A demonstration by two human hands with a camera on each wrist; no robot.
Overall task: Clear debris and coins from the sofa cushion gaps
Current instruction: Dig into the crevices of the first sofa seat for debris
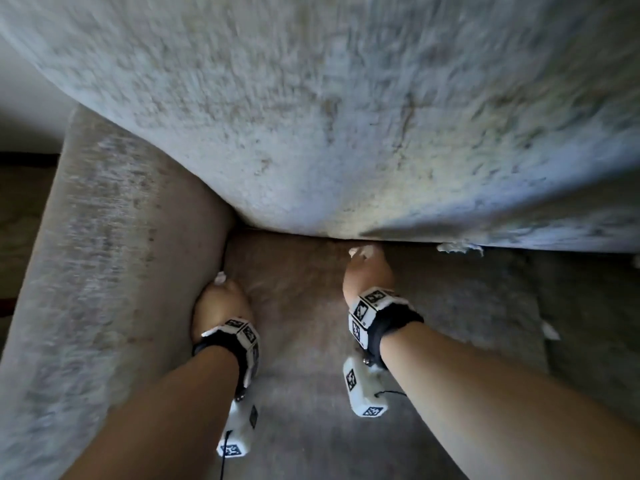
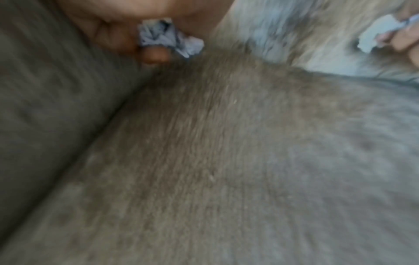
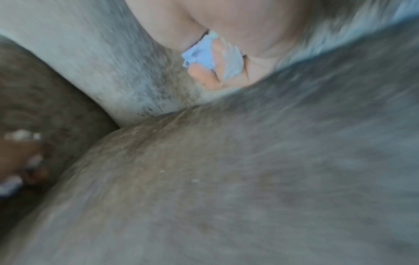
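My left hand [image 1: 221, 299] is beside the armrest gap on the seat cushion [image 1: 304, 341], its fingers curled round a crumpled white paper scrap [image 2: 167, 39]; the scrap's tip [image 1: 219, 278] pokes out above the knuckles. My right hand [image 1: 367, 271] is at the gap under the back cushion [image 1: 346, 116] and grips another crumpled paper scrap [image 3: 204, 53], which shows white at the fingertips [image 1: 362, 251]. More white scraps lie in the back gap [image 1: 459, 247] and in the gap between seat cushions [image 1: 550, 331]. No coins show.
The grey-brown armrest [image 1: 104, 271] rises on the left. A second seat cushion [image 1: 588, 323] lies to the right. Floor [image 1: 24, 209] shows beyond the armrest at far left. All views are blurred by motion.
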